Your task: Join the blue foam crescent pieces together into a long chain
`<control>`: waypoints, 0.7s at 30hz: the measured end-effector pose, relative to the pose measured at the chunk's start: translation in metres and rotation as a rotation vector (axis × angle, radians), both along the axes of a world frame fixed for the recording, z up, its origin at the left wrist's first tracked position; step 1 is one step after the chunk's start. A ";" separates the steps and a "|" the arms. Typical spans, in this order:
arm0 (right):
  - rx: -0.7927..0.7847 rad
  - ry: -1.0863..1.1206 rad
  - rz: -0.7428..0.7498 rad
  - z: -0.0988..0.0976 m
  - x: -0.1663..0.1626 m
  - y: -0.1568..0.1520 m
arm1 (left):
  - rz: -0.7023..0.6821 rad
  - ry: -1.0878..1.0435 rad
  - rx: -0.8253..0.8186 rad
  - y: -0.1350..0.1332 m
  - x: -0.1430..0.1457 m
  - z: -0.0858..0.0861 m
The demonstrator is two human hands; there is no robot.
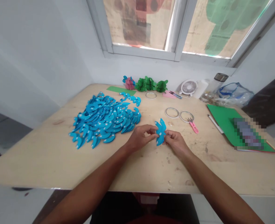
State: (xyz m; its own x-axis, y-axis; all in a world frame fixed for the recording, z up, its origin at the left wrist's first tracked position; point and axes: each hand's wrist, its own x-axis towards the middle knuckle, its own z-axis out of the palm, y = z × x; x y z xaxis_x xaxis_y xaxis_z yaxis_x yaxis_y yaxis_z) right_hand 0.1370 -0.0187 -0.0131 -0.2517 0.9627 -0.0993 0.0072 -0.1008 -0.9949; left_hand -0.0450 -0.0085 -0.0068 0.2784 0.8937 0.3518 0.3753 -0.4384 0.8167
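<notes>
Blue cutout is being pinched by left hand and right hand, long axis being held across hand-to-hand line; blue pile is lying leftward, left hand nearer.

On the table, the heap of cutouts lies left of centre. Right of it, one loose cutout sits between left hand and right hand; beyond, rings and snips; upper right, the fan.

Our bare left forearm and bare right forearm angle forward and inward; our bare left hand and bare right hand almost meet, each pinching between thumb and bent fingers.
</notes>
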 end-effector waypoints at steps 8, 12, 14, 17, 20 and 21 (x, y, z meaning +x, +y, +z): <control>0.012 0.015 0.039 -0.002 -0.001 0.000 | 0.006 0.026 0.058 -0.004 0.007 -0.004; 0.018 0.008 0.033 0.000 -0.001 0.000 | 0.017 0.015 0.092 -0.004 0.007 -0.005; 0.016 0.014 0.032 0.001 -0.002 0.000 | 0.013 0.012 0.128 -0.004 0.007 -0.007; 0.012 0.025 0.032 0.001 -0.002 0.000 | 0.006 0.001 0.175 -0.003 0.008 -0.009; 0.016 0.027 0.038 0.000 -0.001 0.000 | 0.004 -0.013 0.200 -0.003 0.008 -0.010; 0.021 0.023 0.039 0.000 -0.001 0.000 | 0.005 -0.016 0.207 -0.003 0.008 -0.010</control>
State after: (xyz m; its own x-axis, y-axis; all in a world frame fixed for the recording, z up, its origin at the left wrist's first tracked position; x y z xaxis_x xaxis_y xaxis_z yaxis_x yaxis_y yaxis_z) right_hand 0.1358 -0.0185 -0.0131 -0.2915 0.9538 -0.0730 -0.0120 -0.0799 -0.9967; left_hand -0.0371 -0.0112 -0.0166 0.2671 0.8030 0.5327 0.3655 -0.5959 0.7151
